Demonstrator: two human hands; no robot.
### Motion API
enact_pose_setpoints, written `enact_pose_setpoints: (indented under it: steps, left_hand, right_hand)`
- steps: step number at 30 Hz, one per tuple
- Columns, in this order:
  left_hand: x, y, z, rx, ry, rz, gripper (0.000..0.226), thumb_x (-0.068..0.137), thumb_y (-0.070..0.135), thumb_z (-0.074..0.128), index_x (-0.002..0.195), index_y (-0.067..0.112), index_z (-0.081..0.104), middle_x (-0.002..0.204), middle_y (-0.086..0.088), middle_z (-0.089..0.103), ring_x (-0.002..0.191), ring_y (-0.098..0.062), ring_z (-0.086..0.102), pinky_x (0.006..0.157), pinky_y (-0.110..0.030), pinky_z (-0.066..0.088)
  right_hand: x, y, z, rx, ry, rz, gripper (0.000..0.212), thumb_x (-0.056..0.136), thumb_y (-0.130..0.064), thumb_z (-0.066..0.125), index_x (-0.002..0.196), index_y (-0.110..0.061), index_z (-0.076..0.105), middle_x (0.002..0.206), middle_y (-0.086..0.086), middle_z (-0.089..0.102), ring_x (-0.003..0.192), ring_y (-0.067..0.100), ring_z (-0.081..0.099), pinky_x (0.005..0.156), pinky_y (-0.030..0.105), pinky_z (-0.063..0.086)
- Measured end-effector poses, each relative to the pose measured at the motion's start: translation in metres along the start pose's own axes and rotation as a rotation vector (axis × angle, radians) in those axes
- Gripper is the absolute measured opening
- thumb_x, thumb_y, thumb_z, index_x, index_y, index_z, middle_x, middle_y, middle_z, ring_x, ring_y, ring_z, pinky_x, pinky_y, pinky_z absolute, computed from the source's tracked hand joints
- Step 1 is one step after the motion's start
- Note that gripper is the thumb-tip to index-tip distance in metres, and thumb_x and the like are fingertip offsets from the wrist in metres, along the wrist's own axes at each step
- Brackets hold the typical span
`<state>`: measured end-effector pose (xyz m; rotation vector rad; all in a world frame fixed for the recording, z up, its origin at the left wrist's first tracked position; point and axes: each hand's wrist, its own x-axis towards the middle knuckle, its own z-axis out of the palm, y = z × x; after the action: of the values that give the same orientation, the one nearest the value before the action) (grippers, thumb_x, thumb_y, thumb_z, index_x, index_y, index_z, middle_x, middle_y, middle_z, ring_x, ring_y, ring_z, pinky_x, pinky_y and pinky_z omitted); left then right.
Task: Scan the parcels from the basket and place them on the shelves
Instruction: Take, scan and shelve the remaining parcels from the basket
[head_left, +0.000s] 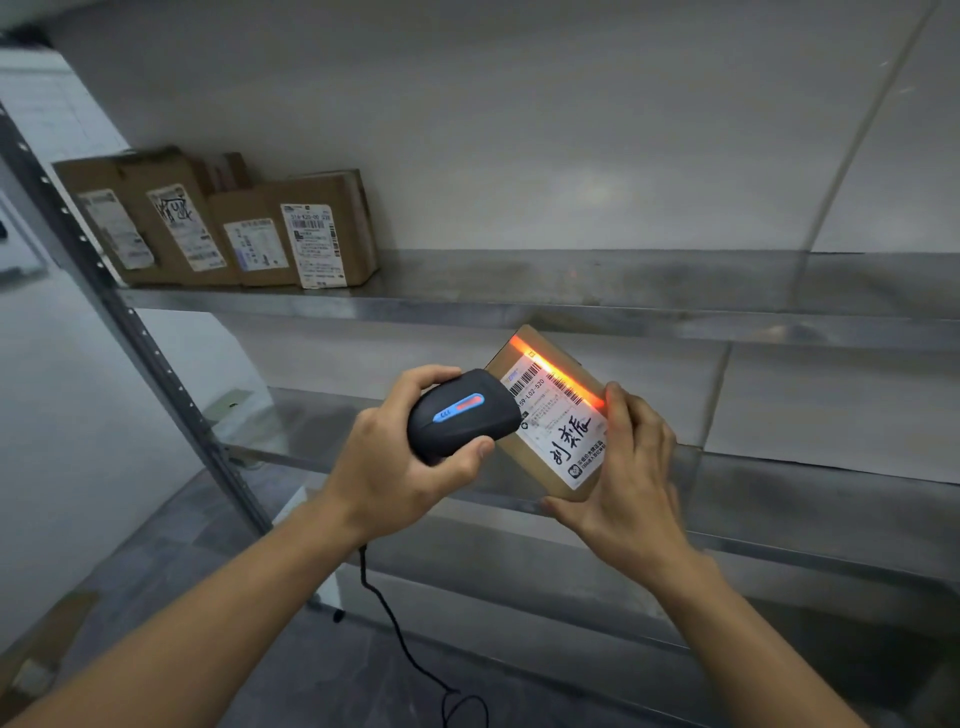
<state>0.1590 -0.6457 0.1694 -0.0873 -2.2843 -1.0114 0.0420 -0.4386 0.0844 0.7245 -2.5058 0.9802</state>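
Steel shelves (519, 304) behind; left hand (410, 462) wraps the scanner (460, 413), right hand (623, 467) clasps the parcel (553, 410) (tilted): beam crosses only the label's top, risking a misread.

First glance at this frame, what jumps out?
The orange scan line across the parcel at centre, held by the right hand. The left hand aims the black scanner at its label. Four boxes stand on the upper shelf, far left.
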Motion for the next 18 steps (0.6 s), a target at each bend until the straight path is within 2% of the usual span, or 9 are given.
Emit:
enact_pose_setpoints:
  steps: [4,11,18]
  left_hand:
    - [-0.003,-0.013,-0.015,-0.029,-0.023,-0.012,0.06,0.069,0.055,0.075,0.122,0.041,0.052,0.111,0.03,0.066,0.089,0.0,0.071,0.071,-0.008,0.05]
    - [-0.004,-0.045,-0.05,0.032,-0.097,0.068,0.064,0.071,0.054,0.076,0.128,0.037,0.052,0.111,0.035,0.064,0.089,0.005,0.069,0.073,-0.01,0.052]
    - [0.001,-0.077,-0.096,-0.084,0.073,0.057,0.064,0.073,0.052,0.075,0.129,0.033,0.051,0.112,0.023,0.066,0.095,0.006,0.069,0.071,-0.006,0.05]
  right_hand:
    - [0.0,-0.022,0.014,-0.006,0.021,0.036,0.142,0.057,-0.046,0.097,0.162,-0.018,0.005,0.155,0.002,0.015,0.145,0.022,0.015,0.087,0.041,0.053]
    - [0.001,-0.057,0.033,-0.033,0.042,0.055,0.14,0.058,-0.047,0.095,0.162,-0.016,0.006,0.155,-0.002,0.014,0.144,0.022,0.016,0.088,0.046,0.052]
    - [0.023,-0.096,0.058,-0.021,0.177,0.045,0.14,0.055,-0.047,0.097,0.161,-0.01,0.012,0.153,0.006,0.021,0.138,0.025,0.023,0.098,0.037,0.041]
